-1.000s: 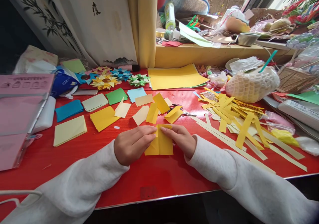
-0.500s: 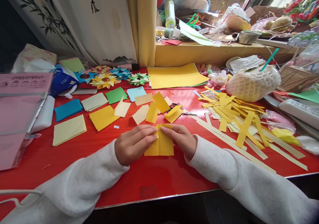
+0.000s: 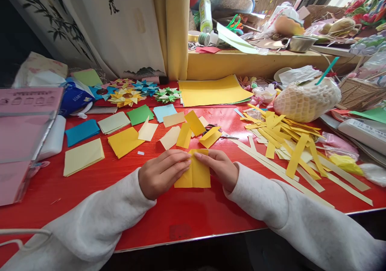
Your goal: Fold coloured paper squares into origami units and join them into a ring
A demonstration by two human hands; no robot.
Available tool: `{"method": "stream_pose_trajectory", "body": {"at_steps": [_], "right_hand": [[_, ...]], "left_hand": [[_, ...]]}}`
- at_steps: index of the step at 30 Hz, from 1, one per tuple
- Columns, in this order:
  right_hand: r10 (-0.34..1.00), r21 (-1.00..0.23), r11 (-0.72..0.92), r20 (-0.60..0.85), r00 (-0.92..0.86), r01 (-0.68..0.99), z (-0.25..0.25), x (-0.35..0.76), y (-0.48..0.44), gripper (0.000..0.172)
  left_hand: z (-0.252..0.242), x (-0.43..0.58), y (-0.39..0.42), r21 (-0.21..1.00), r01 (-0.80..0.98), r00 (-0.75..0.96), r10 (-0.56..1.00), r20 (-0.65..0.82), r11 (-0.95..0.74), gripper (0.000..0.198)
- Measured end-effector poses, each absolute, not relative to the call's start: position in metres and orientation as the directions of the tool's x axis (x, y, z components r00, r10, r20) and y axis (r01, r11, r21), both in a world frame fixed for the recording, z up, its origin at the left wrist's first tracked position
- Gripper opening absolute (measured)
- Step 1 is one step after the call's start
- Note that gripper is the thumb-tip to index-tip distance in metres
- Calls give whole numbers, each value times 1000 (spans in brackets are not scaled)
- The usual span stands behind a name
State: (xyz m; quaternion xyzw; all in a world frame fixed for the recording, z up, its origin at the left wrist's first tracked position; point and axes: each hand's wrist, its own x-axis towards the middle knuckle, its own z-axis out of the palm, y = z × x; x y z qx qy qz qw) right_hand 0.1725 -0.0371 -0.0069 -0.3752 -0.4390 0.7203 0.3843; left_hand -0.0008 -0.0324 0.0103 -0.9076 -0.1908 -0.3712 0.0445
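Observation:
Between my hands is a small sheet of yellow paper [image 3: 199, 172] with a crease down its middle. My left hand [image 3: 164, 172] grips its upper left part, fingers pressed together over the top edge. With thumb and fingers, my right hand [image 3: 220, 166] pinches the upper right part. Just beyond lie several folded yellow papers [image 3: 194, 123] and cream papers [image 3: 169, 138]. A pair of scissors [image 3: 227, 135] is partly covered by one folded yellow piece [image 3: 210, 137].
Stacks of coloured paper, among them a blue one [image 3: 82, 132], lie left on the red table [image 3: 144, 218]. Yellow and cream strips [image 3: 297, 154] pile up at right. Folded paper stars [image 3: 126, 96] and large yellow sheets [image 3: 212, 91] lie at the back. A pink folder [image 3: 27, 134] stands far left.
The hands keep nearly the same grip on the yellow paper. Its upper left flap seems to have shifted slightly under the left fingertips.

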Motion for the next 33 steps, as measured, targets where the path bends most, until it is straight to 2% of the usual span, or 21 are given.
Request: {"method": "stream_pose_trajectory", "body": {"at_steps": [6, 10, 14, 17, 20, 24, 27, 33], "right_hand": [[884, -915, -322, -198, -424, -244, -8, 173, -37, 26], [875, -925, -290, -153, -459, -246, -6, 174, -37, 29], [873, -932, -261, -116, -474, -252, -6, 173, -37, 25], [896, -944, -225, -102, -433, -242, -8, 172, -36, 31], [911, -948, -203, -91, -401, -245, -9, 171, -36, 44], [890, -946, -241, -125, -439, -217, -7, 170, -37, 51], [874, -958, -231, -128, -469, -171, -7, 171, -39, 53], [871, -995, -104, -93, -482, 4, -13, 173, -40, 52]], "left_hand": [[10, -2, -32, 143, 348, 638, 346, 688, -926, 22], [7, -3, -31, 303, 339, 609, 453, 651, -891, 23], [4, -4, -29, 455, 326, 593, 554, 584, -829, 23], [2, -4, -28, 549, 331, 574, 625, 528, -768, 20], [2, -4, -27, 667, 357, 511, 734, 447, -654, 15], [3, -3, -26, 845, 403, 401, 898, 183, -352, 21], [4, -3, -25, 873, 422, 395, 917, 66, -244, 22], [3, -3, -23, 877, 420, 445, 895, 27, -235, 26]]}}
